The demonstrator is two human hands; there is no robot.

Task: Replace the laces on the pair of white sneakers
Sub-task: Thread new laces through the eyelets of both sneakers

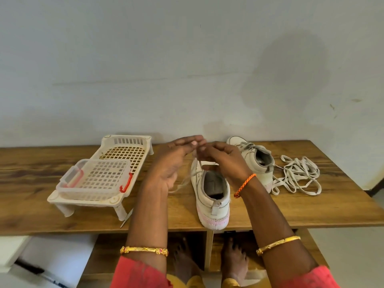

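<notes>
Two hands meet above the near sneaker (212, 190), which stands heel toward the person at the front edge of the table (291, 204). The right hand (226, 163) curls its fingers round a lace (193, 175) just over the tongue, and the left hand (172, 163) is raised beside it with fingertips closing on the same lace, though blur hides the exact pinch. One strand trails down left of that sneaker. Holding both ends up over the throat probably keeps the lace taut while it is worked through or tied; which cannot be told.

Behind and right of the near sneaker sits the far sneaker (255, 161), toe to the wall, with a lace in its eyelets. Right of that lies a loose heap of laces (299, 177), likely the other set. Left of the near sneaker a rack (124, 154) carries a clear box (93, 179) with red clips, and a thin tool (126, 218) lies at its front leg. Nothing crowds the hands; only the trailing strand could snag.
</notes>
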